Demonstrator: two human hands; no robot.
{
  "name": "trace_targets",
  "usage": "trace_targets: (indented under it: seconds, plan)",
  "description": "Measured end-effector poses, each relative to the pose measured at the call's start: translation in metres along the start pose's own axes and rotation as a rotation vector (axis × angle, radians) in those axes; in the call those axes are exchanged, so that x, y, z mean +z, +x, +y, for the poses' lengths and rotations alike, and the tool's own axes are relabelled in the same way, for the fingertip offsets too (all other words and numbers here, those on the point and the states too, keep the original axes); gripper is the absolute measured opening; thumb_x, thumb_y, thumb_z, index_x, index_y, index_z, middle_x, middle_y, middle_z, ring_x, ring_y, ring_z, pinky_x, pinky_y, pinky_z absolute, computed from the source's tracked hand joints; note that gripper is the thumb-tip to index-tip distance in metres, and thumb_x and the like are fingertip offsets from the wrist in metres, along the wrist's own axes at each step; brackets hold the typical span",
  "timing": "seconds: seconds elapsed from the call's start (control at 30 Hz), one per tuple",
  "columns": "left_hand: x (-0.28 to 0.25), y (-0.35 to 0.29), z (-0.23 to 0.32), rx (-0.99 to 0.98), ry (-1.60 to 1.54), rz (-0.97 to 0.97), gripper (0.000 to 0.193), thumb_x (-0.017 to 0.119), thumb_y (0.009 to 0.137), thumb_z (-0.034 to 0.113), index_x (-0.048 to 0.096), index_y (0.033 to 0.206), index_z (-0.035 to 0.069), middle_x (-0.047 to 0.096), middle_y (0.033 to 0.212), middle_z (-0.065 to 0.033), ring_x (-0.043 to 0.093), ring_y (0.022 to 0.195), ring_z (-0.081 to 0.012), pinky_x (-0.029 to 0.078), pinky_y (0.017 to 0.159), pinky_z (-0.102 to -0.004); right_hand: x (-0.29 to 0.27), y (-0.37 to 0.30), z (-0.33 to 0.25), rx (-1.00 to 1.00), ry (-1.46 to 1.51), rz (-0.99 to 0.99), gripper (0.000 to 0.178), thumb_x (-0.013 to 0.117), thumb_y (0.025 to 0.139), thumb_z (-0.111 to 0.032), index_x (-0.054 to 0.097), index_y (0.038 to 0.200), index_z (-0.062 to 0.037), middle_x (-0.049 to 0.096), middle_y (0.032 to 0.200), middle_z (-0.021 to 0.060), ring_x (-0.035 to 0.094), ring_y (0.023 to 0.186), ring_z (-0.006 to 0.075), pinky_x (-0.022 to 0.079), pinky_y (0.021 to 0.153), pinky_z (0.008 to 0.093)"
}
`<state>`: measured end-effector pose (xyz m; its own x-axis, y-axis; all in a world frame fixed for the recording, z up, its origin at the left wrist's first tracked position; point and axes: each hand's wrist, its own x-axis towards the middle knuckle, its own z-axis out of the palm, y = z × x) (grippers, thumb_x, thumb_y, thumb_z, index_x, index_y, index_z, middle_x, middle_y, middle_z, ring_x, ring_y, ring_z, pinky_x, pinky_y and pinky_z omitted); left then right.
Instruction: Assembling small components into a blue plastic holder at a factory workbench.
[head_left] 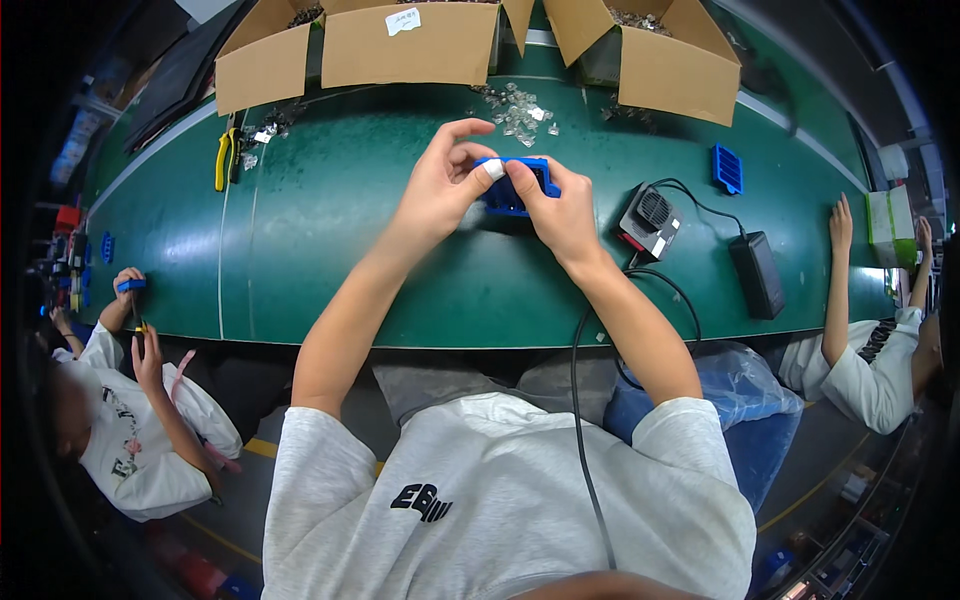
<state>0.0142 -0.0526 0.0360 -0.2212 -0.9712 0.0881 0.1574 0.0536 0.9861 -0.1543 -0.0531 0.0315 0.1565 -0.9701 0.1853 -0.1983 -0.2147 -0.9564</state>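
Observation:
A small blue plastic housing [503,200] with open slots is held up over the table's near middle, between my two hands. My right hand [566,212] grips its right side, with the thumb laid over the top face. On the other side, my left hand [446,185] has its thumb pressed to the housing's upper left edge; the index finger arches above it. Something white, like tape or a finger cover, wraps the left thumb's tip. Fingers hide much of the housing, and any small part between the thumbs cannot be made out.
Clear small parts [520,112] lie in a pile beyond my hands. Cardboard boxes [410,50] line the back. Yellow-handled pliers [222,162] lie left. To the right are a grey fan device [650,218], a black power adapter [758,272] and another blue housing [728,170]. People sit at both sides.

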Motion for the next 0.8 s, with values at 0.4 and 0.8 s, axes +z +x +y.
trace_targets:
  seconds: [0.4, 0.8]
  plan:
    - [-0.012, -0.001, -0.017, 0.029, 0.053, 0.17, 0.028, 0.065, 0.087, 0.014, 0.051, 0.109, 0.004, 0.057, 0.085, -0.0033, 0.055, 0.08, -0.0079, 0.046, 0.071, -0.0228, 0.005, 0.008, 0.027, 0.261, 0.175, -0.161, 0.053, 0.049, 0.095, -0.046, 0.064, 0.101, 0.0036, 0.059, 0.084, 0.0044, 0.055, 0.074, 0.0105, 0.048, 0.065, 0.0254]
    - [-0.161, -0.204, 0.016, 0.259, -0.296, 1.278, 0.056, 0.053, 0.091, 0.013, 0.022, 0.134, -0.003, 0.046, 0.121, -0.0246, 0.052, 0.113, -0.0364, 0.049, 0.094, -0.0435, 0.02, -0.007, 0.024, 0.048, 0.299, -0.308, 0.048, 0.04, 0.1, -0.038, 0.045, 0.125, 0.0025, 0.062, 0.102, 0.014, 0.062, 0.084, 0.0181, 0.05, 0.067, 0.0258]
